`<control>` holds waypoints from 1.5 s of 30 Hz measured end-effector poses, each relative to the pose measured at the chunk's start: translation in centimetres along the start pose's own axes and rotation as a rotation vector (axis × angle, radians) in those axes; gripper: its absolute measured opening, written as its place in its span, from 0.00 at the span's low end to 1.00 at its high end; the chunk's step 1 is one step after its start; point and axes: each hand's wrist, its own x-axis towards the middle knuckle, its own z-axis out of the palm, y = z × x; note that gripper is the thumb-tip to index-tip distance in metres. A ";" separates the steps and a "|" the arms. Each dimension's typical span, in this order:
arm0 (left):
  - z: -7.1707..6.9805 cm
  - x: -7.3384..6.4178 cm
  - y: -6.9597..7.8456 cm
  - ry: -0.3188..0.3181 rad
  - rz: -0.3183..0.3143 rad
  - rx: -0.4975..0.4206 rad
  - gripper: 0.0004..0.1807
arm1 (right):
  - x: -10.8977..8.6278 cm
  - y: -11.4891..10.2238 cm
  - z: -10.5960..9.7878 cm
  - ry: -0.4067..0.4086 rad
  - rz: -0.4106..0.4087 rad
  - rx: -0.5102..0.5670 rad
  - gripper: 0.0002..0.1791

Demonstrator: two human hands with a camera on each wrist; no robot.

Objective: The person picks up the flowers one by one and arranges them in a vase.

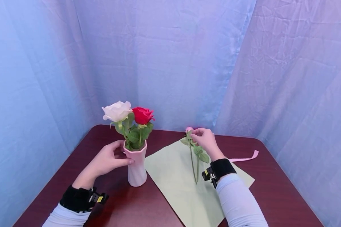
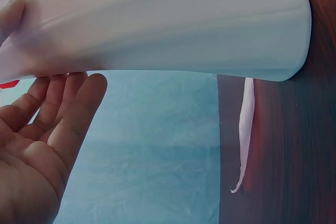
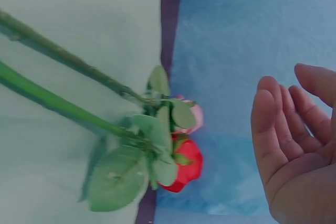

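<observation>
A pink-to-white vase stands upright on the table, with a white rose and a red rose in it. My left hand holds the vase just below its rim, thumb on the near side; the left wrist view shows fingertips against the vase wall. Over on the right, my right hand is beside the heads of two roses lying on the paper. One is a pink rose, the other a red rose, mostly hidden by the hand in the head view. Nothing sits between the right thumb and fingers.
Pale green wrapping paper lies slanted across the dark red table, under the two loose stems. A pink ribbon sticks out past the paper on the right. Blue-lilac curtains hang behind and beside the table.
</observation>
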 end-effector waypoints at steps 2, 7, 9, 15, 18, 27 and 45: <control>0.0 0.0 0.0 -0.002 -0.002 0.004 0.32 | -0.1 0.6 0.3 -0.017 0.043 0.002 0.14; -0.1 0.1 0.0 -0.001 0.006 0.001 0.33 | 0.0 1.8 1.2 -0.026 0.111 -0.014 0.15; -0.1 0.2 0.1 0.000 0.009 -0.004 0.32 | 0.1 2.2 1.5 -0.024 0.126 -0.025 0.14; -0.2 0.1 0.2 0.002 0.002 0.003 0.33 | 0.1 2.8 2.3 -0.033 0.176 -0.079 0.12; -0.2 0.1 0.1 0.004 -0.003 0.006 0.32 | 0.2 3.2 2.7 -0.026 0.195 -0.121 0.10; -0.1 -0.1 0.0 -0.001 -0.016 0.001 0.33 | 0.4 5.0 3.5 -0.022 0.220 -0.210 0.07; 0.0 -0.1 0.2 -0.006 -0.019 -0.006 0.33 | 0.5 5.7 4.4 -0.008 0.150 -0.446 0.23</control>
